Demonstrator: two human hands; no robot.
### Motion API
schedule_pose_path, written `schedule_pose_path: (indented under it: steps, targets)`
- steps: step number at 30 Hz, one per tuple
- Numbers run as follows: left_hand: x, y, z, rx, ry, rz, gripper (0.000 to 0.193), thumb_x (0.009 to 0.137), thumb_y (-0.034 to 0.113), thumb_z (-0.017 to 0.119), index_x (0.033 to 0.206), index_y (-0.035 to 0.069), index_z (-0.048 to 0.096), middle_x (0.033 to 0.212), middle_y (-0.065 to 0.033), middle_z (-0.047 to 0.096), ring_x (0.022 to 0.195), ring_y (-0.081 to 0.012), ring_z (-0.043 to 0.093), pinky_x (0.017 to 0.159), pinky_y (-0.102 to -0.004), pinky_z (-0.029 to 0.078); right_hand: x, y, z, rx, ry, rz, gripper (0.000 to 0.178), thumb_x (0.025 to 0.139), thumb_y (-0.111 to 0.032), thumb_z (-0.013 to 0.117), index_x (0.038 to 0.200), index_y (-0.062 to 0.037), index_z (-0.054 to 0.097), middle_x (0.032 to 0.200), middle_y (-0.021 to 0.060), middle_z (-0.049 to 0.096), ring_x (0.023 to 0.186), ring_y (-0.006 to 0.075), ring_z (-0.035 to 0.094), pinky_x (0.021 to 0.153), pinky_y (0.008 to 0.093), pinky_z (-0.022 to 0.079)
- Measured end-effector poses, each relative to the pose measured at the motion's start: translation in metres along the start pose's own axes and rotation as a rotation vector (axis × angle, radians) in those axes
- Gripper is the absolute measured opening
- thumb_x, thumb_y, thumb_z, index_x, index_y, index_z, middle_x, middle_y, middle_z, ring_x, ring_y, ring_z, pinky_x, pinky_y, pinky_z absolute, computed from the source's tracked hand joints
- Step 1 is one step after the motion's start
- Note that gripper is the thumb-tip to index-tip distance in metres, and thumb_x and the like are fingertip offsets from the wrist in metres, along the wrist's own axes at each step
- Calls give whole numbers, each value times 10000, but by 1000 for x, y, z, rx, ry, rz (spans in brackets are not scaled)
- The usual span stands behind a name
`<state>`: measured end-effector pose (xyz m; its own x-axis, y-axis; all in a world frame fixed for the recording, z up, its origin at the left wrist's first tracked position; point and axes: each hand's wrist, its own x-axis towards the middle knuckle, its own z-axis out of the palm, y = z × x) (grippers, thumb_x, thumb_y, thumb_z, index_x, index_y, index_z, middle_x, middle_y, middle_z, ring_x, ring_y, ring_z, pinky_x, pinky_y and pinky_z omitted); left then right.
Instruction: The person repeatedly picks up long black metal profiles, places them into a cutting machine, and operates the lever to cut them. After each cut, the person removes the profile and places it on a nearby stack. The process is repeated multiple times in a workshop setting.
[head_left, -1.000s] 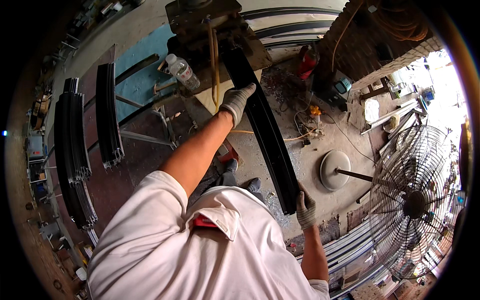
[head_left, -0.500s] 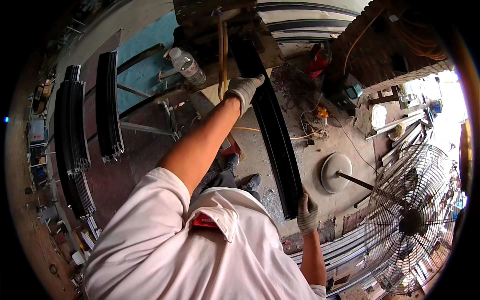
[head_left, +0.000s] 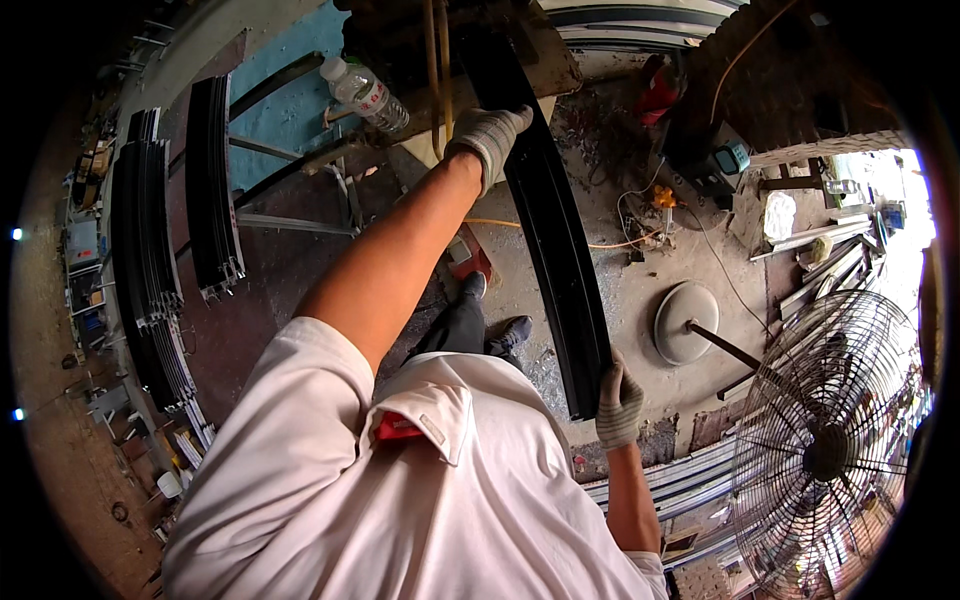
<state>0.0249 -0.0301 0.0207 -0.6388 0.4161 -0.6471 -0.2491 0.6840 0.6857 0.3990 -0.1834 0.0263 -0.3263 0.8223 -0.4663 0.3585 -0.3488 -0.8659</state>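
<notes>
A long black metal profile (head_left: 557, 240) stretches from beneath a dark machine (head_left: 385, 35) at the top down toward my right side. My left hand (head_left: 488, 140), in a striped knit work glove, is closed over the profile's left edge near the machine, with the thumb lying across it. Also gloved, my right hand (head_left: 619, 405) grips the right edge close to the near end. The profile's far end is lost in the machine's shadow. Just left of my left hand rise two brownish hoses (head_left: 438, 80), and a clear plastic bottle (head_left: 366, 95) stands beyond them.
Stacked black profiles (head_left: 145, 225) rest on a metal-framed rack at the left. A large wire-cage fan (head_left: 822, 450) with a round base (head_left: 686, 322) occupies the right. An orange connector (head_left: 664, 196) and cables lie across the floor. Metal strips (head_left: 690, 475) lie at the lower right.
The view has shifted slightly, moving the surroundings upward. My left hand and the profile have edged a little toward the machine. Both hands keep their hold.
</notes>
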Motion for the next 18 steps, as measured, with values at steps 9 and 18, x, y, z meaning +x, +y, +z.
schedule_pose_path:
  steps: [9, 18]
  targets:
    - [-4, 1, -3, 9, -8, 23, 670, 717, 462, 793, 1100, -51, 597, 1184, -237, 601, 1130, -346, 565, 979, -426, 427, -1, 0, -2, -2, 12, 66, 434, 998, -286, 469, 1305, 13, 534, 921, -60, 568, 724, 25, 423, 688, 175, 396]
    - [-18, 3, -4, 5, 21, 132, 567, 719, 461, 789, 925, -45, 638, 956, -195, 671, 960, -288, 625, 905, -379, 458, 1, 3, -1, -57, 64, 58, 444, 979, -320, 510, 1272, 8, 569, 862, -72, 559, 677, 21, 404, 623, 174, 382]
